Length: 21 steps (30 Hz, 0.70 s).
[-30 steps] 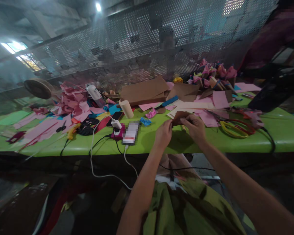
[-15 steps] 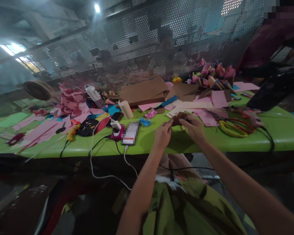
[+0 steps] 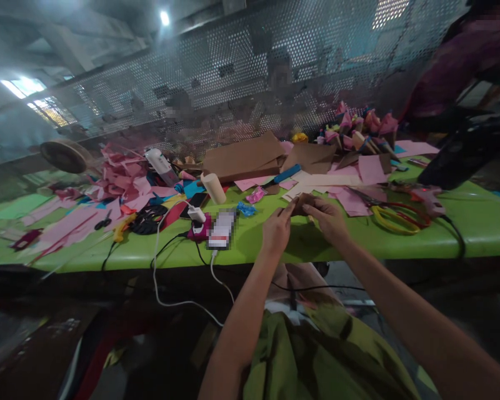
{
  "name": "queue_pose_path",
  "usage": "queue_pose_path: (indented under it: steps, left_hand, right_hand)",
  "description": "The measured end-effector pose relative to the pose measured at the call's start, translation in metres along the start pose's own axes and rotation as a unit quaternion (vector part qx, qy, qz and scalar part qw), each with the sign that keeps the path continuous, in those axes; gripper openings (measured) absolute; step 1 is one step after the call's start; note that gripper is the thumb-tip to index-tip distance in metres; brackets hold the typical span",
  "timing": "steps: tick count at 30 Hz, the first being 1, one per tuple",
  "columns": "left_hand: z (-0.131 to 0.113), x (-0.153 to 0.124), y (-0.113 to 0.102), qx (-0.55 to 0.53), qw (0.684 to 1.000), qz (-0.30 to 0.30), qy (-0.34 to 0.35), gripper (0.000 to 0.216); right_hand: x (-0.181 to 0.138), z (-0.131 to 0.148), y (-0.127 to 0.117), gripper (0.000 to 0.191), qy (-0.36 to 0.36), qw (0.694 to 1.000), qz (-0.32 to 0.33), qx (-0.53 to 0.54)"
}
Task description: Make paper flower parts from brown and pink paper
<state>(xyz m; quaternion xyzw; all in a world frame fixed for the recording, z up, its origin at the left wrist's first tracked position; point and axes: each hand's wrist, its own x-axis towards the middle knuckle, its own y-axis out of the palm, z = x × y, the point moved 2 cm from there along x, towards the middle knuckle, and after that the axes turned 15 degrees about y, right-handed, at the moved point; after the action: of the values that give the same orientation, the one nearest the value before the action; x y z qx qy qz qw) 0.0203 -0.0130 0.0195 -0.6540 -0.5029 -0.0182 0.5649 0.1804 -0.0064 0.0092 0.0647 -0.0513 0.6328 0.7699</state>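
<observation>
Pinching a brown paper (image 3: 300, 204) with the fingers of your left hand (image 3: 276, 229) and right hand (image 3: 330, 220), you hold it over the green tabletop (image 3: 383, 250); your hands hide most of it. Near your left hand lie a blue scrap (image 3: 246, 209) and a phone (image 3: 221, 230) with a white cable (image 3: 215, 266). To the right of your right hand, scissors (image 3: 377, 215) rest beside a glue gun (image 3: 430, 199). Behind, brown sheets (image 3: 244, 156) and pink papers (image 3: 370, 170) are spread out.

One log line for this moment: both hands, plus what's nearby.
left hand: holding brown piece | right hand: holding same brown piece | right of hands: scissors, glue gun | left of hands: phone
</observation>
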Motion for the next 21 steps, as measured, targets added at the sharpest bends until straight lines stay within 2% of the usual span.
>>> queue_pose_path:
  steps: [6,12,21]
  left_hand:
    - [-0.0023,-0.0015,-0.0012,0.055,0.998,0.013,-0.007,0.051]
    - [-0.0034,-0.0010,0.0009,0.046,0.998,0.028,0.026,0.054]
    - [-0.0035,-0.0003,0.0012,0.127,0.989,0.079,0.016,0.062]
  right_hand:
    - [0.0001,-0.0015,0.0027,0.024,0.025,0.998,0.036,0.043]
    - [0.0010,-0.0042,0.0010,0.022,0.049,0.995,0.035,0.080]
    - [0.0006,-0.0068,0.0016,0.024,0.076,0.991,0.048,0.102]
